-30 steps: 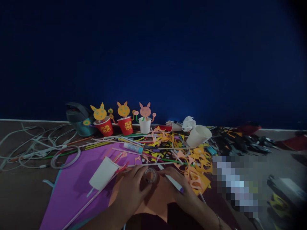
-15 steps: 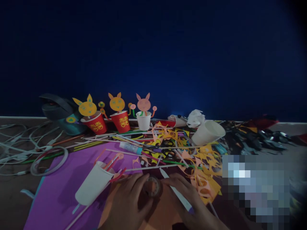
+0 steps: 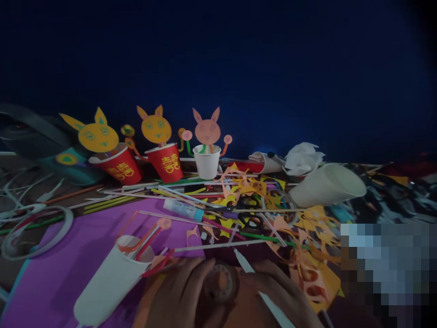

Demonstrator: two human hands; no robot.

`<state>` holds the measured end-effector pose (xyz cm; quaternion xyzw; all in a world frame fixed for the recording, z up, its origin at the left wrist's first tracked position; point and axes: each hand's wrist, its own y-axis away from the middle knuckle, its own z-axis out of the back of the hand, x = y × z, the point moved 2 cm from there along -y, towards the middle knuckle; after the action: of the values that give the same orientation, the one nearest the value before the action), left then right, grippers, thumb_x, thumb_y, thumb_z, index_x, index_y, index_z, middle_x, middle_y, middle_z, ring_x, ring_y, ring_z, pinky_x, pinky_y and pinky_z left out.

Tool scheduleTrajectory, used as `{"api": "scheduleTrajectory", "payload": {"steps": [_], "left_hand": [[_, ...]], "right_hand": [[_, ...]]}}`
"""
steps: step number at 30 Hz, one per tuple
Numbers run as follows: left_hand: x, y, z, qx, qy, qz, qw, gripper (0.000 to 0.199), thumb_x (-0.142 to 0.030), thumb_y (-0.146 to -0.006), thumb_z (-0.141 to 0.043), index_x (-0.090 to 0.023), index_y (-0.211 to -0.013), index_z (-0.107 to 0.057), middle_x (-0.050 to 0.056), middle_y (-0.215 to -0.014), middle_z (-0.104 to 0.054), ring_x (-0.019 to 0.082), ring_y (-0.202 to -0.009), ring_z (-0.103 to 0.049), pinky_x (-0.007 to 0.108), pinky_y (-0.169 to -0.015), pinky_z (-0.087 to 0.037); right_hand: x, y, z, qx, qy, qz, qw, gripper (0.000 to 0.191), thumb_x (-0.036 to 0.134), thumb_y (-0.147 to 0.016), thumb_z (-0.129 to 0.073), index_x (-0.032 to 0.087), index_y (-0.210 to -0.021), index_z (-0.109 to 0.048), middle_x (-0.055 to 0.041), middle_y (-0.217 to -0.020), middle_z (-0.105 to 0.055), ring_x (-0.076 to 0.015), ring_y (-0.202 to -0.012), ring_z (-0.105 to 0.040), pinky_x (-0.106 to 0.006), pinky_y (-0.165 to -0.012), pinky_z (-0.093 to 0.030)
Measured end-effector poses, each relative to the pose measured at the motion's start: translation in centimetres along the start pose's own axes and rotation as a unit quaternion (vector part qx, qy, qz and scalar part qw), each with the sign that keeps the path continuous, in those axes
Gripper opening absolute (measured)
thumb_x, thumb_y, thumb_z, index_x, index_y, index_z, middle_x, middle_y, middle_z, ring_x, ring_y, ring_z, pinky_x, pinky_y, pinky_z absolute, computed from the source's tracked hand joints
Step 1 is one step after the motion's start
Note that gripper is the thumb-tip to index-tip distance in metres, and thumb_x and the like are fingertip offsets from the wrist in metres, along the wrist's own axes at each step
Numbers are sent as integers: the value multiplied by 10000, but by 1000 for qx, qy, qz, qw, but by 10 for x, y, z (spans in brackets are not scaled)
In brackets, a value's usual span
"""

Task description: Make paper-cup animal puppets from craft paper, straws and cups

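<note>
My left hand (image 3: 180,291) curls around a small round object (image 3: 220,281), dark-rimmed with a lighter middle, resting over a sheet of orange paper (image 3: 249,314). Whether it is a tape roll or a lid is hard to make out. Across from it, my right hand (image 3: 280,291) grips a white marker pen (image 3: 273,310), whose narrow end points away from me. Left of the hands, a white paper cup (image 3: 105,278) lies tilted on purple paper (image 3: 56,269), with straws and a pink paper disc at its mouth.
Rabbit-faced paper figures stand in two red cups (image 3: 167,164) and a white cup (image 3: 207,164) at the back. A glue stick (image 3: 184,209), straws, scissors (image 3: 251,221) and orange paper scraps (image 3: 316,255) lie ahead. A large white cup (image 3: 327,187) leans at right; cables (image 3: 37,250) coil at left.
The view has moved closer, so the cups and figures look larger and spread outward. Both hands keep their holds on the round object and the marker pen.
</note>
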<state>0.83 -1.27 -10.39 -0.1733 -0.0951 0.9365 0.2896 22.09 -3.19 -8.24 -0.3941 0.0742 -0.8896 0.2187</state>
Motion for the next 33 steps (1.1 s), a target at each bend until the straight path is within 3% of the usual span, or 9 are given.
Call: {"api": "scheduleTrajectory", "payload": {"steps": [4,9,19,23,30,33], "left_hand": [[3,2,-3,-11,-12,-15,1000,552,-539,-699,-649,-204,-1131,-571,68,-1019,-720,219,-859,-700,300,-712,-585],[3,0,-3,19,-18,-11,1000,495,-513,-717,-640,-212,-1107,-595,61,-1019,-722,224,-875,-699,304,-707,-585],[4,4,-4,-3,41,19,999,489,-538,-767,-586,-246,-1159,-584,55,-1046,-710,222,-909,-685,299,-763,-569],[3,7,-5,-6,35,18,999,524,-520,-746,-618,-225,-1175,-562,64,-1067,-703,227,-922,-681,303,-768,-568],[-1,1,-2,41,56,30,997,431,-443,-770,-598,-233,-1146,-577,79,-1075,-690,238,-937,-672,329,-786,-557],[-3,-4,3,74,90,67,991,365,-382,-769,-601,-246,-1107,-597,81,-1067,-686,239,-918,-671,337,-769,-560]], "right_hand": [[5,-1,-1,-31,16,-55,998,300,89,-830,-486,260,-1047,-604,-38,-917,-657,-131,-818,-668,-145,-704,-548],[7,0,-3,-39,44,-66,996,234,148,-848,-506,268,-1004,-633,-29,-902,-664,-131,-781,-673,-146,-675,-554],[5,2,-4,-22,21,-84,996,370,75,-786,-531,312,-1060,-606,-32,-938,-668,-182,-838,-667,-219,-685,-573],[5,2,-4,-20,16,-85,996,336,98,-813,-525,306,-1060,-614,-35,-940,-663,-178,-840,-667,-204,-685,-563],[13,2,8,-49,3,-78,996,327,322,-895,-476,294,-1212,-552,-60,-941,-664,-228,-869,-655,-275,-713,-563],[21,-1,18,-66,-2,-79,995,278,337,-896,-470,315,-1151,-578,-50,-888,-659,-231,-813,-653,-299,-692,-556]]}}
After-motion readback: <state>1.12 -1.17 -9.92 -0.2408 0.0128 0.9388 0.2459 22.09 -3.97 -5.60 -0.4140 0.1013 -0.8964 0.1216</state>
